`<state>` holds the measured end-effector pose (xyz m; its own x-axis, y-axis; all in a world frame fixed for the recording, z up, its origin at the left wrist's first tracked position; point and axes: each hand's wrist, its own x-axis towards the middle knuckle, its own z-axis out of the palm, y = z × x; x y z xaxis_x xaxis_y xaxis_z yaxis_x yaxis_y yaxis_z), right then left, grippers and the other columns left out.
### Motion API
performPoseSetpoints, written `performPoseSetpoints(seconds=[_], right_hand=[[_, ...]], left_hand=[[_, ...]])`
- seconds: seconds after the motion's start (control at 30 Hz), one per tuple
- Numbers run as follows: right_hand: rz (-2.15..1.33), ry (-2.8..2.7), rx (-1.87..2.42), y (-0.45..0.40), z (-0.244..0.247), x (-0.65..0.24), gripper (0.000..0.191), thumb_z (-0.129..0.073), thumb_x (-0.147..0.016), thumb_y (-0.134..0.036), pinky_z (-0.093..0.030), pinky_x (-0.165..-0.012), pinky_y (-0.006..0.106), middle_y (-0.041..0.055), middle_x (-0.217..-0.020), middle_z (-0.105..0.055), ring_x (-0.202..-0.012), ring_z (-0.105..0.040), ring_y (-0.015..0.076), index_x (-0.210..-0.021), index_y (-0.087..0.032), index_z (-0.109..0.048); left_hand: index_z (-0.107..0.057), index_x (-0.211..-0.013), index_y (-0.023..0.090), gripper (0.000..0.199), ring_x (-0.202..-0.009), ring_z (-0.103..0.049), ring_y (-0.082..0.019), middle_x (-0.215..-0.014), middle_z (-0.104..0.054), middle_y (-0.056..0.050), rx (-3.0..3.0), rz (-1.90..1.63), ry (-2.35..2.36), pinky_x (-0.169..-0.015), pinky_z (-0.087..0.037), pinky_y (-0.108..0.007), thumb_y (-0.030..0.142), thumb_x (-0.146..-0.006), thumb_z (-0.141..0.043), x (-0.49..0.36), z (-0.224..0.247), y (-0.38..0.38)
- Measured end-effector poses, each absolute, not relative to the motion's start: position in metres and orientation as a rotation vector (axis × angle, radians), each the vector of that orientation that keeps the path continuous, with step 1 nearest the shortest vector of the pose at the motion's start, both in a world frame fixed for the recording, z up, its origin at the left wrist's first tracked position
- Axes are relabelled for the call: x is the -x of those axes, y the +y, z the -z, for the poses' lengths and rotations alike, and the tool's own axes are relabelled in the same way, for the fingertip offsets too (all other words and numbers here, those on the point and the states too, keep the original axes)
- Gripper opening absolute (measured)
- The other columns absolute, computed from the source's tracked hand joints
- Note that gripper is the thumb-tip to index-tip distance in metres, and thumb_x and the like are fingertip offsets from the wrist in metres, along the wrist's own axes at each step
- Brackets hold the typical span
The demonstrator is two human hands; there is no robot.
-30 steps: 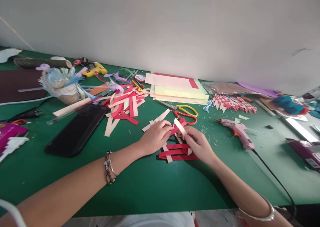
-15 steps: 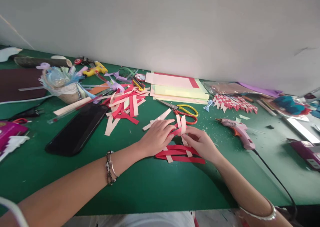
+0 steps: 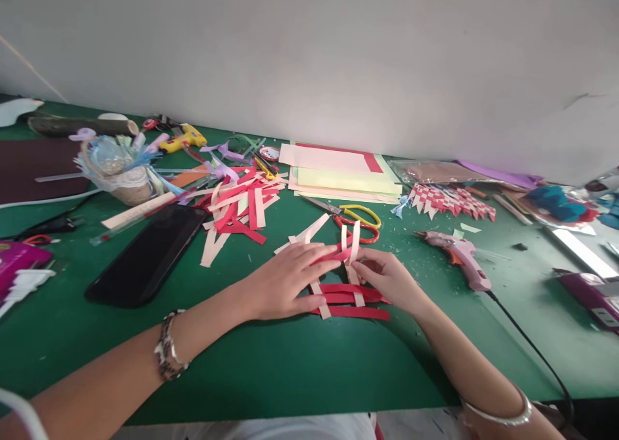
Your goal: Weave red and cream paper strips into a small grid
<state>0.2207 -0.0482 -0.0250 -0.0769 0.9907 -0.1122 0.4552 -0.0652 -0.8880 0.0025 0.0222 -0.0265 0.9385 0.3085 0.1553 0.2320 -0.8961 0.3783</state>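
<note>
Red and pale pink paper strips cross over and under each other in a loose lattice on the table, with a red paper strip (image 3: 355, 312) lying along its near edge. My left hand (image 3: 283, 282) lies over the lattice's left side, fingers stretched out and pressing on the strips. At the right side, my right hand (image 3: 391, 279) pinches an upright pale pink paper strip (image 3: 356, 239) between thumb and fingers. Its fingertips are partly hidden. Scissors (image 3: 337, 211) with yellow and red handles lie just beyond the hands.
A pile of cut strips (image 3: 242, 201) and a black phone (image 3: 147, 256) lie to the left. Stacked paper sheets (image 3: 348, 179) rest by the wall. To the right are a pink glue gun (image 3: 459, 253) with its cord and red-white woven pieces (image 3: 452, 201).
My left hand has moved left and toward me, flattening over the strips with its fingers spread. My right hand stays almost in place, at the pale strip.
</note>
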Motion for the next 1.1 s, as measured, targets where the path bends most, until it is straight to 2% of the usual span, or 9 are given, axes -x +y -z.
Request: performPoseSetpoints(seconds=[0.07, 0.17, 0.33, 0.6, 0.77, 0.83, 0.93, 1.1], right_hand=[[-1.045, -1.599, 1.6, -0.048, 0.025, -0.221, 0.019, -0.046, -0.082, -0.032, -0.043, -0.058, 0.026, 0.0005, -0.067, -0.059, -0.059, -0.052, 0.0128, -0.071, -0.02, -0.057], [-0.941, -1.612, 1.639, -0.048, 0.025, -0.22, 0.016, -0.051, -0.079, -0.03, -0.044, -0.065, 0.027, 0.0027, -0.079, -0.063, -0.07, -0.055, 0.015, -0.071, -0.019, -0.06], [-1.004, -1.611, 1.644, -0.05, 0.021, -0.214, 0.02, -0.049, -0.08, -0.03, -0.04, -0.055, 0.024, -0.0003, -0.064, -0.058, -0.056, -0.05, 0.0116, -0.065, -0.018, -0.057], [-0.849, -1.681, 1.679, -0.051, 0.015, -0.204, 0.019, -0.047, -0.081, -0.027, -0.035, -0.05, 0.022, -0.0014, -0.059, -0.056, -0.051, -0.045, 0.0103, -0.066, -0.018, -0.056], [-0.798, -1.799, 1.744, -0.045, 0.017, -0.207, 0.02, -0.047, -0.081, -0.029, -0.032, -0.047, 0.022, -0.0022, -0.057, -0.054, -0.048, -0.04, 0.0098, -0.069, -0.019, -0.059], [-0.797, -1.833, 1.767, -0.043, 0.019, -0.212, 0.019, -0.045, -0.083, -0.03, -0.032, -0.046, 0.022, -0.0026, -0.057, -0.054, -0.047, -0.041, 0.0103, -0.08, -0.02, -0.061], [-0.746, -1.809, 1.816, -0.049, 0.017, -0.221, 0.022, -0.045, -0.083, -0.035, -0.036, -0.048, 0.023, -0.0011, -0.067, -0.059, -0.051, -0.047, 0.0119, -0.096, -0.022, -0.057], [-0.584, -1.88, 1.862, -0.076, 0.005, -0.228, 0.02, -0.048, -0.082, -0.041, -0.042, -0.058, 0.027, 0.0025, -0.079, -0.06, -0.063, -0.053, 0.015, -0.083, -0.022, -0.053]], left_hand=[[-0.023, -0.139, 0.025, 0.06, -0.131, -0.024, -0.027, -0.145, -0.025, -0.007, -2.786, -0.205, 0.438, -0.106, -0.018, -0.044, 0.054, -0.087, -0.034, 0.002, 0.033, 0.016], [-0.017, -0.141, 0.02, 0.066, -0.133, -0.02, -0.028, -0.146, -0.023, -0.01, -2.804, -0.138, 0.594, -0.106, -0.018, -0.044, 0.055, -0.087, -0.031, 0.001, 0.04, 0.007], [-0.025, -0.137, 0.016, 0.063, -0.131, -0.026, -0.028, -0.143, -0.03, -0.011, -2.824, -0.194, 0.709, -0.105, -0.02, -0.044, 0.054, -0.088, -0.029, -0.012, 0.04, -0.005], [-0.032, -0.132, 0.009, 0.076, -0.125, -0.034, -0.03, -0.135, -0.04, -0.016, -2.766, -0.317, 0.82, -0.103, -0.027, -0.046, 0.062, -0.078, -0.042, -0.025, 0.044, -0.01], [-0.045, -0.122, 0.012, 0.064, -0.117, -0.042, -0.029, -0.125, -0.047, -0.015, -2.814, -0.463, 0.738, -0.098, -0.033, -0.046, 0.059, -0.078, -0.045, -0.023, 0.04, -0.006], [-0.05, -0.116, 0.013, 0.059, -0.113, -0.045, -0.028, -0.121, -0.05, -0.014, -2.808, -0.53, 0.706, -0.096, -0.036, -0.043, 0.058, -0.079, -0.047, -0.019, 0.038, -0.004], [-0.053, -0.109, 0.013, 0.047, -0.109, -0.047, -0.026, -0.115, -0.052, -0.012, -2.793, -0.56, 0.648, -0.094, -0.038, -0.041, 0.051, -0.081, -0.048, -0.015, 0.036, -0.003], [-0.053, -0.109, 0.017, 0.036, -0.108, -0.047, -0.025, -0.115, -0.052, -0.011, -2.757, -0.461, 0.598, -0.092, -0.038, -0.04, 0.044, -0.085, -0.047, -0.015, 0.035, -0.007]])
